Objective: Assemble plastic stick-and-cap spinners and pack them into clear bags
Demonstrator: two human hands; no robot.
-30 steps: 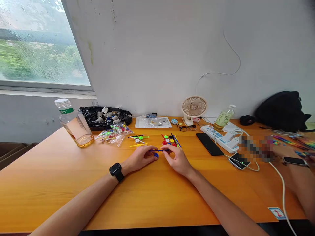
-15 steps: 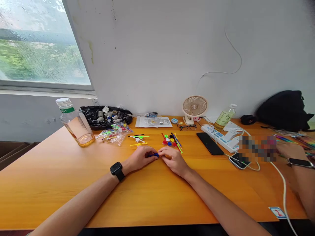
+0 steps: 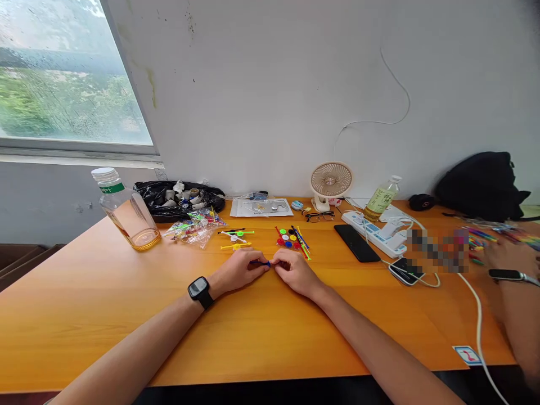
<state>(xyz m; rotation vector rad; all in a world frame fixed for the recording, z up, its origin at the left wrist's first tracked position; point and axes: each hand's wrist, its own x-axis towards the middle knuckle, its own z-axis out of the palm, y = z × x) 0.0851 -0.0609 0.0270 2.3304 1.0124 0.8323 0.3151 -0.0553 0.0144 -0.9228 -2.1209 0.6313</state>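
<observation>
Over the middle of the table, my left hand [image 3: 241, 269] pinches a small blue plastic stick [image 3: 264, 263] between thumb and fingers. Its right end sticks out toward my other hand. Close beside it, the fingertips of my right hand [image 3: 297, 273] are pressed together; what they hold is too small to make out. Just behind the left hand lie several plastic pieces, among them a yellow stick with a disc [image 3: 236, 246] and a green one [image 3: 239, 232]. Behind the right hand are coloured discs [image 3: 288, 238] and thin plastic sticks [image 3: 302, 242].
At left stand a large bottle [image 3: 129, 216], clear plastic packets [image 3: 196, 229] and a black bag [image 3: 158, 197]. A fan [image 3: 331, 179], glasses [image 3: 319, 216], phone [image 3: 356, 243], power strip [image 3: 374, 233] and bottle [image 3: 382, 199] sit right. Another person's hand [image 3: 512, 256] is at far right.
My hands stay together, with a slightly wider gap between the fingertips. The view has shifted a little. The other person's hand has moved slightly right, showing more coloured pieces.
</observation>
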